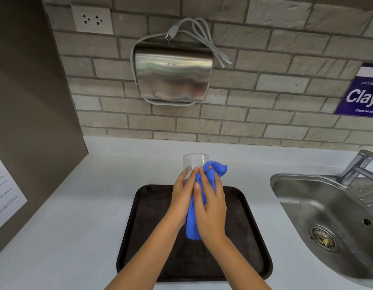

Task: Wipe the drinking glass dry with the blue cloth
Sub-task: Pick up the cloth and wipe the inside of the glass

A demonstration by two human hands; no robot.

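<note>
A clear drinking glass [194, 162] is held upright above the far edge of a dark tray [248, 237]. My left hand [182, 197] wraps around its lower part from the left. My right hand [210, 208] presses the blue cloth [214, 169] against the glass's right side. The cloth bunches above my fingers and hangs down between my two hands to below the wrists. The glass's base is hidden by my hands and the cloth.
The tray lies on a white counter [76, 227]. A steel sink [328, 216] with a tap [357, 166] is at the right. A steel hand dryer [173, 76] hangs on the brick wall. A dark panel with a paper notice [5, 193] stands at the left.
</note>
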